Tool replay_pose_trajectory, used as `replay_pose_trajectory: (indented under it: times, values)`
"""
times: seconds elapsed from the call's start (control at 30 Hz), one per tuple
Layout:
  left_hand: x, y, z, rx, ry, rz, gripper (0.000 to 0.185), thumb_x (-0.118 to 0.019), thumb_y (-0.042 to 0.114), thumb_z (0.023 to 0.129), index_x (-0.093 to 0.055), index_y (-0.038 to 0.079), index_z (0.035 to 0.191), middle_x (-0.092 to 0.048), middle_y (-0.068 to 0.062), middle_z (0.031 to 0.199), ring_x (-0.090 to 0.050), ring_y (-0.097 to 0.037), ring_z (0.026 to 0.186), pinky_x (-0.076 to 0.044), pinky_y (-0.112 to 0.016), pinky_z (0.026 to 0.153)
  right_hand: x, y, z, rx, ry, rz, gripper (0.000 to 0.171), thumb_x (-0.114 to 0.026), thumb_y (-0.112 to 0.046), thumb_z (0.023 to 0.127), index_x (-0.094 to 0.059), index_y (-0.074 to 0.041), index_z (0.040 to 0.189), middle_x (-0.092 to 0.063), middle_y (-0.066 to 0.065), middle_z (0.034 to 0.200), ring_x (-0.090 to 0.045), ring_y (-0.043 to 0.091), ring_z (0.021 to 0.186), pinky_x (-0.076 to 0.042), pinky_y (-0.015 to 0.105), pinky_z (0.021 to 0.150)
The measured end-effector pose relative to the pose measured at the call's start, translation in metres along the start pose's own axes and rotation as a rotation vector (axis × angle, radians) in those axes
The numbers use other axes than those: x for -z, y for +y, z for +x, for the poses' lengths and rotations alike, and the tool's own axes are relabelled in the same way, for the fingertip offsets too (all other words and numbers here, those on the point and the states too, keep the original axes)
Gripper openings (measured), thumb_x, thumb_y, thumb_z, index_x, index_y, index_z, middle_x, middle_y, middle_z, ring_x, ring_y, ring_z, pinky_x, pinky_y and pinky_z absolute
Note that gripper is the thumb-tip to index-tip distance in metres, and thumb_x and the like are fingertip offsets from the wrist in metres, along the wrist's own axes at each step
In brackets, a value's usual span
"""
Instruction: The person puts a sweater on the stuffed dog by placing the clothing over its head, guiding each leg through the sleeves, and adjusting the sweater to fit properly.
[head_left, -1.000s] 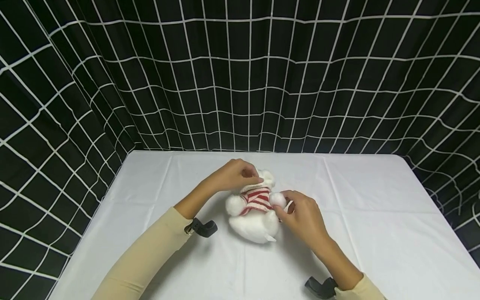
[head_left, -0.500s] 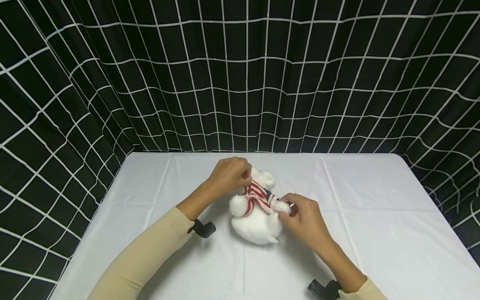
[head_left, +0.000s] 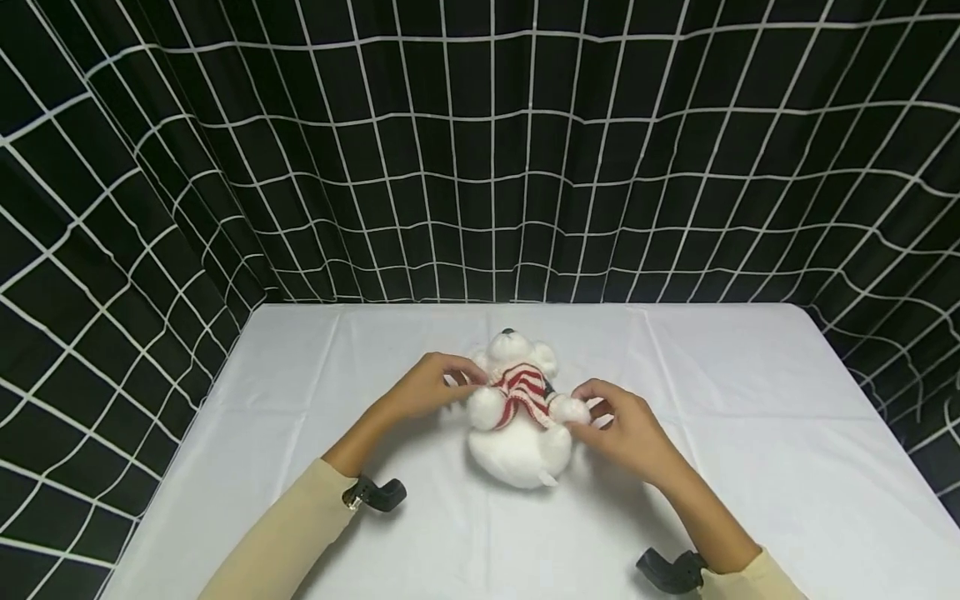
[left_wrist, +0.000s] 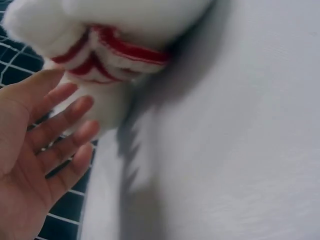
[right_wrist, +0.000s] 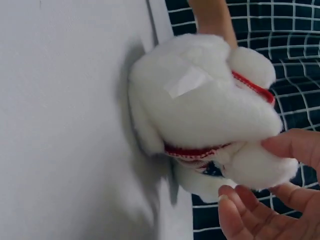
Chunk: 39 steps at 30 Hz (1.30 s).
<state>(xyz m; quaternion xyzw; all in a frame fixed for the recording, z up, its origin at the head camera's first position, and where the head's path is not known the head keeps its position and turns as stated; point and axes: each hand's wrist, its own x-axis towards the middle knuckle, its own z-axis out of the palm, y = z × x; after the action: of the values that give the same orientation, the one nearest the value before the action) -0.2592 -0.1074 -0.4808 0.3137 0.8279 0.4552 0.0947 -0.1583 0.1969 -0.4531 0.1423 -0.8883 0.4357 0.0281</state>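
A white plush teddy bear (head_left: 517, 454) lies on its back on the white tablecloth, nose up and head toward the far edge. It wears a red-and-white striped knitted sweater (head_left: 528, 385), bunched over its chest. My left hand (head_left: 427, 387) is at the bear's left-side shoulder, fingertips right by the collar. In the left wrist view its fingers (left_wrist: 60, 125) are spread and relaxed, with the thumb tip beside the striped knit. On the other side, my right hand (head_left: 630, 429) pinches the bear's paw (right_wrist: 260, 167) between thumb and fingers. A white tag (right_wrist: 187, 82) shows on the bear's underside.
The white cloth (head_left: 780, 433) covers the table around the bear. Behind and to the sides hangs a black curtain (head_left: 517, 150) with a white grid. Black wrist mounts (head_left: 382, 494) stick out from both cream sleeves (head_left: 288, 529).
My left hand has come off the bear's head and moved down to its shoulder, uncovering the face. The sweater has bunched up and the bear shifted slightly right; my right hand stays at its paw.
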Motion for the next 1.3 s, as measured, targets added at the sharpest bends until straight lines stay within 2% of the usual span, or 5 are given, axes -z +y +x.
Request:
replay_pose_trajectory:
  times: [0.23, 0.6, 0.87, 1.13, 1.3]
  values:
    - [-0.013, -0.002, 0.006, -0.046, 0.024, -0.041, 0.02, -0.066, 0.003, 0.095, -0.073, 0.005, 0.114, -0.072, -0.009, 0.101, -0.066, -0.017, 0.08, -0.057, -0.037, 0.052, -0.005, -0.012, 0.003, 0.205, 0.123, -0.13, 0.031, -0.075, -0.002, 0.08, -0.069, -0.01, 0.109, -0.066, 0.003, 0.112, -0.058, 0.022, 0.101, -0.052, 0.041, 0.08]
    - [-0.024, 0.008, 0.013, -0.019, 0.083, 0.025, 0.004, -0.07, 0.013, 0.095, -0.072, 0.01, 0.097, -0.071, 0.0, 0.095, -0.063, -0.011, 0.084, -0.053, -0.027, 0.075, -0.053, -0.051, 0.02, 0.55, 0.276, -0.503, 0.052, -0.089, -0.036, 0.074, -0.069, -0.003, 0.108, -0.068, 0.011, 0.107, -0.057, 0.033, 0.107, -0.046, 0.047, 0.086]
    - [-0.032, 0.009, 0.017, 0.053, 0.298, 0.318, 0.007, -0.077, 0.031, 0.088, -0.075, 0.024, 0.087, -0.066, 0.014, 0.072, -0.056, -0.004, 0.061, -0.045, -0.027, 0.057, -0.061, -0.05, 0.016, 0.721, 0.303, -0.504, 0.04, -0.086, -0.011, 0.065, -0.071, 0.001, 0.101, -0.068, 0.009, 0.09, -0.058, 0.029, 0.094, -0.046, 0.044, 0.088]
    - [-0.035, 0.008, 0.012, 0.065, 0.341, 0.315, 0.016, -0.077, 0.033, 0.091, -0.071, 0.023, 0.079, -0.065, 0.014, 0.069, -0.054, -0.002, 0.054, -0.045, -0.024, 0.052, -0.059, -0.051, 0.012, 0.665, 0.276, -0.495, 0.046, -0.089, -0.019, 0.072, -0.072, -0.002, 0.111, -0.069, 0.008, 0.1, -0.059, 0.028, 0.101, -0.046, 0.043, 0.089]
    - [-0.034, 0.009, -0.016, 0.09, 0.226, 0.127, 0.011, -0.067, 0.01, 0.09, -0.075, 0.015, 0.084, -0.069, 0.008, 0.073, -0.058, -0.007, 0.061, -0.049, -0.025, 0.058, -0.043, -0.046, 0.003, 0.48, 0.287, -0.19, 0.037, -0.082, -0.015, 0.085, -0.071, -0.002, 0.117, -0.07, 0.007, 0.114, -0.062, 0.025, 0.107, -0.05, 0.039, 0.092]
